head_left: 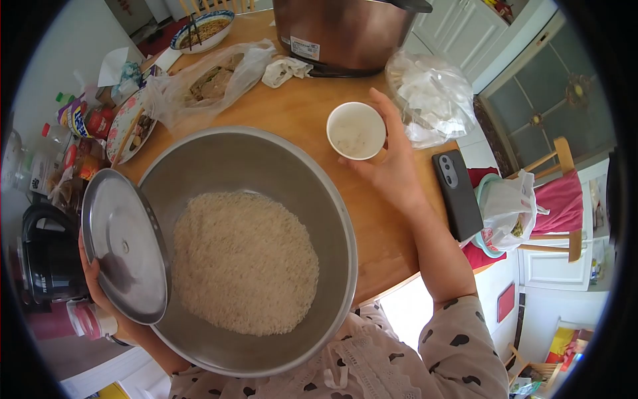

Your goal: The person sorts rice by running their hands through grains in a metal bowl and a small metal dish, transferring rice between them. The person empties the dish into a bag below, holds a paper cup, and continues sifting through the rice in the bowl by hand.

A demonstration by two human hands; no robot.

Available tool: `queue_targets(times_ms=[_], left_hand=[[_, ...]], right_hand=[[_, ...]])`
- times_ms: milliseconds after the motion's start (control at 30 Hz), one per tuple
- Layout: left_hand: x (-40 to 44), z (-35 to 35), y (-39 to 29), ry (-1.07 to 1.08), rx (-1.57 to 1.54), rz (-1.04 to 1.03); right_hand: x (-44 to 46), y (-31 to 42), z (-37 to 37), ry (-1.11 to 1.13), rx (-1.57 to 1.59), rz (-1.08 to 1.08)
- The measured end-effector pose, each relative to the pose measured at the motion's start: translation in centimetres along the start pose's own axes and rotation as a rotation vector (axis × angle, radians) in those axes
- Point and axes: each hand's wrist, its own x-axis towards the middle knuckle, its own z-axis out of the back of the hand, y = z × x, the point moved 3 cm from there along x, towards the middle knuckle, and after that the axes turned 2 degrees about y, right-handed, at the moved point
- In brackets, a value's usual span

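Note:
In front of me a large steel basin (341,226) holds a broad heap of white rice (246,266). My left hand (93,276) is closed on the outer edge of a round, shallow steel plate (126,243), tilted up over the basin's left rim; most of that hand is behind the plate. My right hand (389,159) grips a white paper cup (355,131) above the table, right of the basin. Its mouth faces me, and a little pale stuff shows at the bottom, too indistinct to name.
A brown cooker (345,33) stands at the back. Plastic bags (432,100), a noodle bowl (206,30) and a flowered plate (123,123) surround the basin. A phone (458,193) lies by the table's right edge. A black kettle (50,253) and jars are at left.

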Motion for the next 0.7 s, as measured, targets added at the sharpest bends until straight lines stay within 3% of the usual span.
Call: queue_targets(times_ms=[367,700], left_hand=[[-0.3,-0.2,0.4,-0.048,0.041,0.023],[0.7,-0.2,0.9,0.070,0.018,0.023]], right_hand=[[-0.4,1.1,0.0,-0.042,-0.047,0.210],[-0.6,1.5,0.2,-0.043,-0.100,0.272]])
